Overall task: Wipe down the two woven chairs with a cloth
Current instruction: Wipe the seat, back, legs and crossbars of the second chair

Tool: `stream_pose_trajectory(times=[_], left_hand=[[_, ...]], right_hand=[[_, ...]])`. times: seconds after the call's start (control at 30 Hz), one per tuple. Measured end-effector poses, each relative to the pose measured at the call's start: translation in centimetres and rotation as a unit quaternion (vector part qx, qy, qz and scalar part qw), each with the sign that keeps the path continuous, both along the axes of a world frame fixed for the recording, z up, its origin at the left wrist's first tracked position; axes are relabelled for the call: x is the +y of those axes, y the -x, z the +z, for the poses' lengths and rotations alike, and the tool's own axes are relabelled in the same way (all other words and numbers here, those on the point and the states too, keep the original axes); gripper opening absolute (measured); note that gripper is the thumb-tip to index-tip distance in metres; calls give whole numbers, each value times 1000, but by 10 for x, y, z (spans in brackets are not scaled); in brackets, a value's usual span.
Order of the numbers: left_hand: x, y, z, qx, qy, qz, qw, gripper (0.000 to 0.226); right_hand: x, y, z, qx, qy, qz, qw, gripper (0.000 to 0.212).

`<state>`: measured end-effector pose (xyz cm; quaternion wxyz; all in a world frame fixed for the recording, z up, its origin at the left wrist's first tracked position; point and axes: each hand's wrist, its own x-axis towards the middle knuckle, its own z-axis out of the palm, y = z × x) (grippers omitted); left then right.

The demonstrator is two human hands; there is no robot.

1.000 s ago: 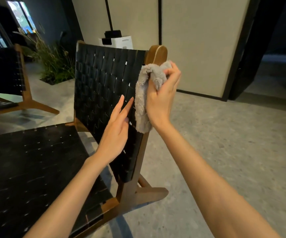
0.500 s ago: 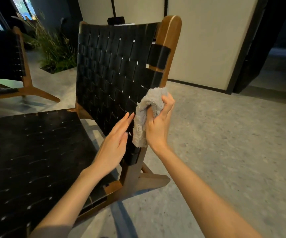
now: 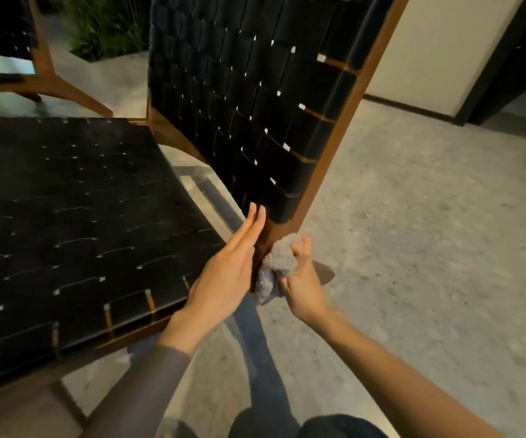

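Note:
A black woven chair with a brown wooden frame (image 3: 344, 121) fills the left and middle; its seat (image 3: 65, 232) spreads to the left and its backrest (image 3: 249, 99) rises in the centre. My right hand (image 3: 303, 279) grips a bunched grey cloth (image 3: 276, 267) against the lower end of the right frame post, below the weave. Straight-fingered, my left hand (image 3: 228, 270) rests flat on the inner side of the same post, fingertips at the bottom edge of the backrest. A second woven chair (image 3: 5, 36) stands at the top left, partly out of view.
Grey speckled floor (image 3: 413, 248) stretches to the right and behind the chair. Green plants (image 3: 106, 23) grow at the top, between the two chairs. A pale wall panel (image 3: 438, 52) and a dark doorway stand at the top right. My knees show at the bottom edge.
My right hand has slid the cloth down the right frame post from its top to below the weave. My left hand has followed it down. The view has tilted lower and closer.

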<state>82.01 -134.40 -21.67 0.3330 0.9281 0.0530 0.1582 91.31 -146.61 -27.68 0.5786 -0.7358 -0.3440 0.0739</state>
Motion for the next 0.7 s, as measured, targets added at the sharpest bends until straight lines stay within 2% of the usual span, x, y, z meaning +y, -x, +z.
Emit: stream_pose_trajectory(times=[0.1,0.2,0.3,0.4,0.43,0.5,0.6,0.7], left_hand=[[-4,0,-7,-36,-46,28,998,75],[-16,4,-14,-69,-96,72,990,71],[-32,13,-26,-106,-72,75,989,62],[-47,28,-47,-144,-44,80,985,50],[-51,32,-54,-138,-52,89,985,47],[-59,37,-65,-78,-69,102,989,57],[-66,37,-79,29,-78,131,988,72],[-67,32,-86,3,-23,145,989,51]], right_hand=[[-2,-4,-10,-42,89,-22,995,31],[-18,-11,-10,-24,183,-1,983,30],[-48,-16,-1,-86,288,23,953,29],[-66,-18,18,-127,330,20,935,23],[-68,-18,24,-130,344,20,930,18],[-69,-15,36,-152,381,29,911,12],[-65,-7,52,-174,416,46,891,25],[-61,-7,62,-174,454,50,872,33]])
